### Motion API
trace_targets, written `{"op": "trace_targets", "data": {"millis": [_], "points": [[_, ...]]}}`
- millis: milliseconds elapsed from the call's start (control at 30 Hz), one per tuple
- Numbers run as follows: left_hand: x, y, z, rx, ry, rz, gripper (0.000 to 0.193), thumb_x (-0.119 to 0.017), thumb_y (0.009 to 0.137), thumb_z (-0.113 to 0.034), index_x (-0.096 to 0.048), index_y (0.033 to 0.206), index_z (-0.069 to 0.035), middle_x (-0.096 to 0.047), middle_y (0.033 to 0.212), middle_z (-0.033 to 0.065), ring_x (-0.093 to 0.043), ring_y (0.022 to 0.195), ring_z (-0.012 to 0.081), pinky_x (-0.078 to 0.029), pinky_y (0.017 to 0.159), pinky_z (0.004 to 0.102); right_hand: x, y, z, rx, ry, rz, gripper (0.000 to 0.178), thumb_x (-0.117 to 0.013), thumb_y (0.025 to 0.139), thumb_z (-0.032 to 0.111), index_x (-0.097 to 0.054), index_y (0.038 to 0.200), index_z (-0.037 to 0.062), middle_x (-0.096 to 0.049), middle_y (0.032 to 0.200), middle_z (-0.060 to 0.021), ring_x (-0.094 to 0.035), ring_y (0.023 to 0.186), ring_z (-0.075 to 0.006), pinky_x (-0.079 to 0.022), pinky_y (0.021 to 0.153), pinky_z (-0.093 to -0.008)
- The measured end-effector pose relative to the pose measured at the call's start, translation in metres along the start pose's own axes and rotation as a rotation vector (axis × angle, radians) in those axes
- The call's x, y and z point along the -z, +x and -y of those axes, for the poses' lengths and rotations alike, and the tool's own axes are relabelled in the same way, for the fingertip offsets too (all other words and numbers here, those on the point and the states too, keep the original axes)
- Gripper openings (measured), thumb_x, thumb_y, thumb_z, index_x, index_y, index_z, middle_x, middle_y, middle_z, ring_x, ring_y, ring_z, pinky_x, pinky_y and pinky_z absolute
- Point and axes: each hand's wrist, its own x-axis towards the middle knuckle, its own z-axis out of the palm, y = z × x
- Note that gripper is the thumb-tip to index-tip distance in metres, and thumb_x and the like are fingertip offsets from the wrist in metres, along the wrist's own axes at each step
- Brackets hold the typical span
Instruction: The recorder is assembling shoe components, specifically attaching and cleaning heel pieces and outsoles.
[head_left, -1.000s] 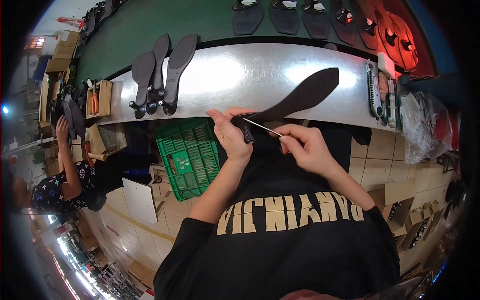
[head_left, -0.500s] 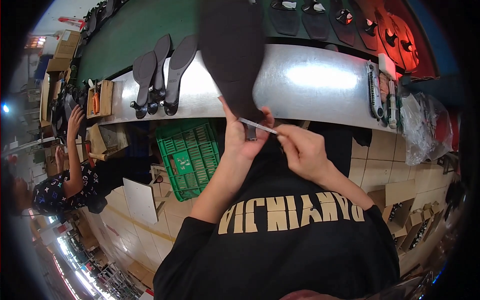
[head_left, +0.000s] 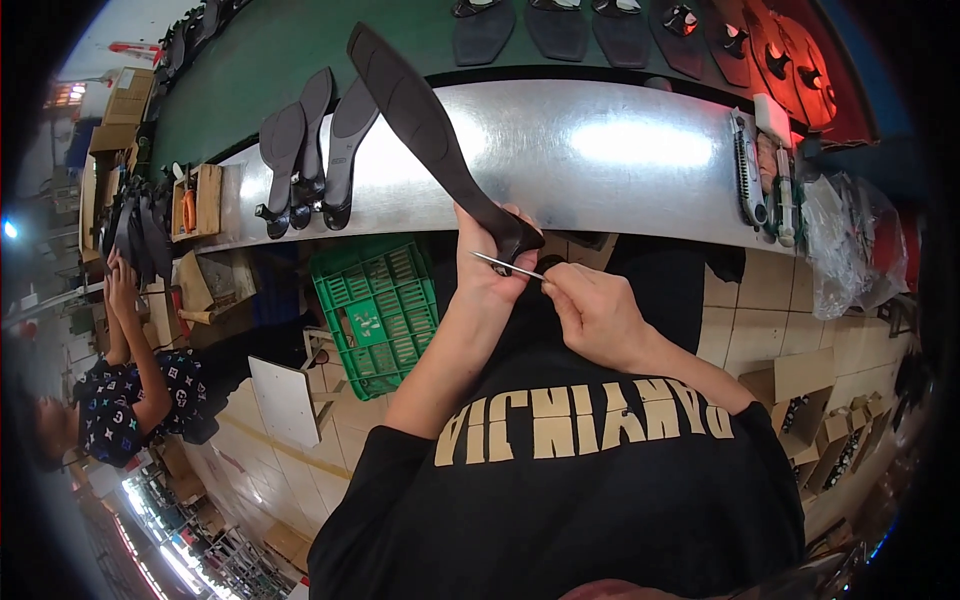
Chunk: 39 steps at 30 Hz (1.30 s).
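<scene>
A black heeled shoe sole (head_left: 418,112) points up and to the left, its toe end above the metal bench top. My left hand (head_left: 488,262) is closed around its heel end, which sits between thumb and fingers. In a pinch of my right hand (head_left: 592,303) is a slim metal blade (head_left: 508,263). The blade lies across the heel at my left palm; whether it touches the heel I cannot tell. Its handle, if any, is hidden in my fingers. Several more black soles (head_left: 285,150) with heels rest at the left of the bench.
The metal bench (head_left: 600,190) crosses ahead, with a green belt (head_left: 220,100) behind it carrying sandals (head_left: 555,35). A cutter knife (head_left: 746,170) lies at the right end, near a plastic bag (head_left: 845,235). Below left stands a green crate (head_left: 370,315). A co-worker (head_left: 140,390) works at far left.
The sole has turned and tilted to the left, so its side and heel now show. The blade's angle across the heel has shifted slightly. Both hands keep their holds.
</scene>
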Motion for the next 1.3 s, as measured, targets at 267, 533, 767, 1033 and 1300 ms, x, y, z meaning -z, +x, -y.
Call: {"op": "trace_targets", "data": {"millis": [267, 533, 767, 1033, 1300], "points": [[-0.017, 0.0, -0.061, -0.094, 0.199, -0.261, 0.071, -0.039, 0.086, -0.076, -0.064, 0.096, -0.01, -0.066, 0.088, 0.0017, -0.062, 0.082, 0.0193, -0.05, 0.072, 0.0322, 0.011, 0.004, 0.003, 0.032, 0.093, 0.02, 0.005, -0.061, 0.085, -0.001, -0.062, 0.09, 0.0007, -0.058, 0.071, -0.0123, -0.06, 0.06, -0.0259, -0.047, 0.055, -0.0326], [-0.014, 0.0, -0.24, -0.75, 0.629, -0.31, 0.025, -0.062, 0.085, -0.012, -0.065, 0.108, -0.002, -0.065, 0.104, 0.0047, -0.061, 0.093, 0.0158, -0.048, 0.083, 0.0312, 0.067, 0.024, -0.038, -0.106, -0.062, -0.274, 0.021, -0.054, 0.088, -0.003, -0.066, 0.106, 0.0, -0.056, 0.082, -0.009, -0.052, 0.062, -0.015, -0.042, 0.057, -0.0268], [-0.016, 0.0, -0.273, -1.328, 1.745, -0.797, 0.045, -0.068, 0.085, -0.03, -0.062, 0.12, -0.003, -0.061, 0.117, 0.0123, -0.057, 0.107, 0.0245, -0.043, 0.094, 0.0351, 0.124, 0.028, -0.096, -0.237, -0.444, -0.41, 0.021, -0.058, 0.087, 0.002, -0.066, 0.106, 0.0005, -0.059, 0.084, -0.0134, -0.058, 0.074, -0.0303, -0.046, 0.069, -0.0368], [-0.106, 0.156, -0.167, -1.144, 1.753, -0.037, 0.056, -0.069, 0.083, -0.035, -0.058, 0.126, -0.001, -0.061, 0.122, 0.02, -0.06, 0.112, 0.0302, -0.046, 0.094, 0.0369, 0.146, 0.029, -0.122, -0.283, -0.649, -0.419, 0.032, -0.061, 0.085, 0.006, -0.063, 0.117, 0.0085, -0.057, 0.089, -0.0123, -0.056, 0.086, -0.032, -0.045, 0.075, -0.0414], [-0.111, 0.288, -0.15, -1.132, 1.965, -0.115, 0.041, -0.065, 0.086, -0.036, -0.061, 0.115, -0.007, -0.062, 0.116, 0.0167, -0.056, 0.11, 0.0376, -0.045, 0.093, 0.0417, 0.144, 0.037, -0.112, -0.245, -0.654, -0.417, 0.042, -0.064, 0.08, 0.004, -0.062, 0.122, 0.0101, -0.055, 0.104, -0.0143, -0.052, 0.094, -0.0324, -0.042, 0.086, -0.0414]]}}
